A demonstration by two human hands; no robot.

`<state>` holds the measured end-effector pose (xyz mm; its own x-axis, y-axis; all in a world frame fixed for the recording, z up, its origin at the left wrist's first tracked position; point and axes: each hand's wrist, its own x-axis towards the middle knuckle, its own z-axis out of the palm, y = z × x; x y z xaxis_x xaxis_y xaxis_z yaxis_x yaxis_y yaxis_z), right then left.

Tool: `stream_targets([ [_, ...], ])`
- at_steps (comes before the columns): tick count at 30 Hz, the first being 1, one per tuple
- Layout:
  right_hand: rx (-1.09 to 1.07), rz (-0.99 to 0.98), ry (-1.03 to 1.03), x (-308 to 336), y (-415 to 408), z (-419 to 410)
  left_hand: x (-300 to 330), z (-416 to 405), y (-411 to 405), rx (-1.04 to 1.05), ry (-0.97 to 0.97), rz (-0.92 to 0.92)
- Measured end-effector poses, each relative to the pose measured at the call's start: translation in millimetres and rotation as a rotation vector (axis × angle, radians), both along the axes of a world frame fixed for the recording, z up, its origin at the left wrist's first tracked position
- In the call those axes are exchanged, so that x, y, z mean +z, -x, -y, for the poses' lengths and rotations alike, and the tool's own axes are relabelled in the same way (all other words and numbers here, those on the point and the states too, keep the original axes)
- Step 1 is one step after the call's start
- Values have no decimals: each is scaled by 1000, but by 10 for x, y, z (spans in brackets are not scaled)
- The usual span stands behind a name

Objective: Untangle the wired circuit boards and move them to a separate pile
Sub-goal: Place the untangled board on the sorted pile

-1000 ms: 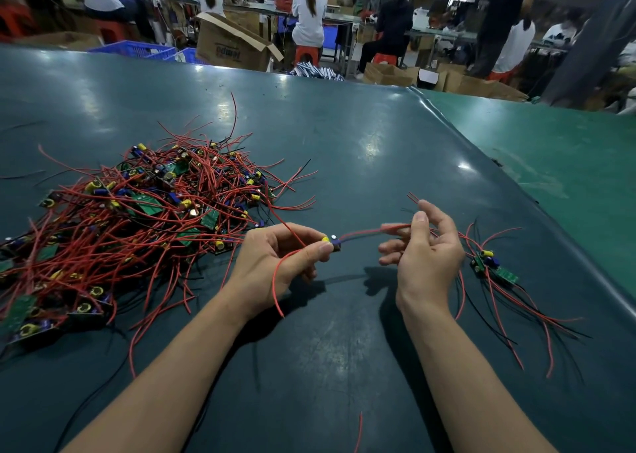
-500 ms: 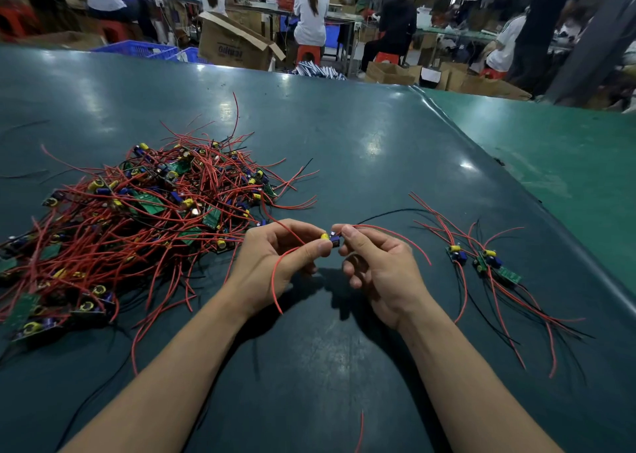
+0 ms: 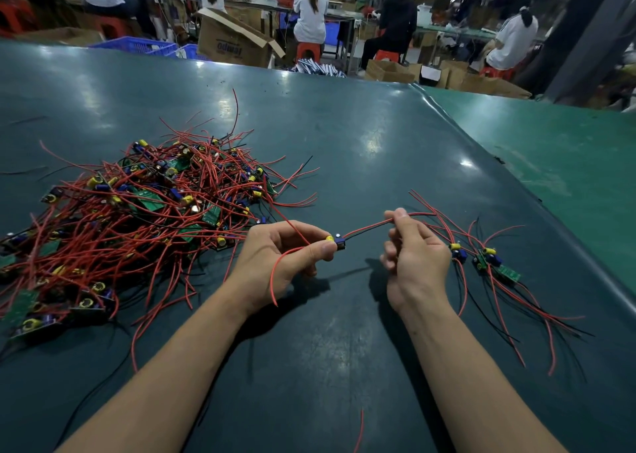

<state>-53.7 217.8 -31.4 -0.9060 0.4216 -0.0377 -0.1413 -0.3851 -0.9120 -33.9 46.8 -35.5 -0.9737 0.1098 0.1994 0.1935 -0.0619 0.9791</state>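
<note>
A big tangle of small green circuit boards with red and black wires (image 3: 137,211) lies on the left of the dark green table (image 3: 344,142). My left hand (image 3: 282,263) pinches one small board (image 3: 335,241) with yellow and blue parts, held just above the table. Its red and black wires (image 3: 364,228) stretch rightward to my right hand (image 3: 413,259), which pinches them between thumb and forefinger. A small separate pile of wired boards (image 3: 488,259) lies just right of my right hand.
A loose red wire scrap (image 3: 359,432) lies near the front edge. A lighter green table (image 3: 568,163) adjoins on the right. Cardboard boxes (image 3: 234,39), blue crates (image 3: 137,44) and seated people are beyond the far edge.
My right hand moved from beside the board out to the right along its wires, drawing them straight. My left hand kept its hold on the board.
</note>
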Motion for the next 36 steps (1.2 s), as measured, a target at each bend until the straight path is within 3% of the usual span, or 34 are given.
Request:
stream_targets([
  [11,-187,23,39,-52,65,-69,-3,7,29,34,-62,-16],
  [15,-279,54,68,-49,95,-152,-7,58,89,213,-259,-37],
  [19,-186,-51,-314,-67,21,-87,-13,105,145,360,-355,-38],
  [23,237,-231,-611,-125,-146,233,-21,43,129,472,-235,-219],
  [25,347,-290,-732,-170,-184,314,-39,41,109,504,-113,-355],
  [29,357,-392,-795,-197,-203,338,-107,82,96,611,357,-602],
  [33,379,-493,-843,-170,-238,345,-108,48,56,494,459,-688],
  [36,400,-405,-713,-138,-242,338,-88,51,44,432,505,-719],
])
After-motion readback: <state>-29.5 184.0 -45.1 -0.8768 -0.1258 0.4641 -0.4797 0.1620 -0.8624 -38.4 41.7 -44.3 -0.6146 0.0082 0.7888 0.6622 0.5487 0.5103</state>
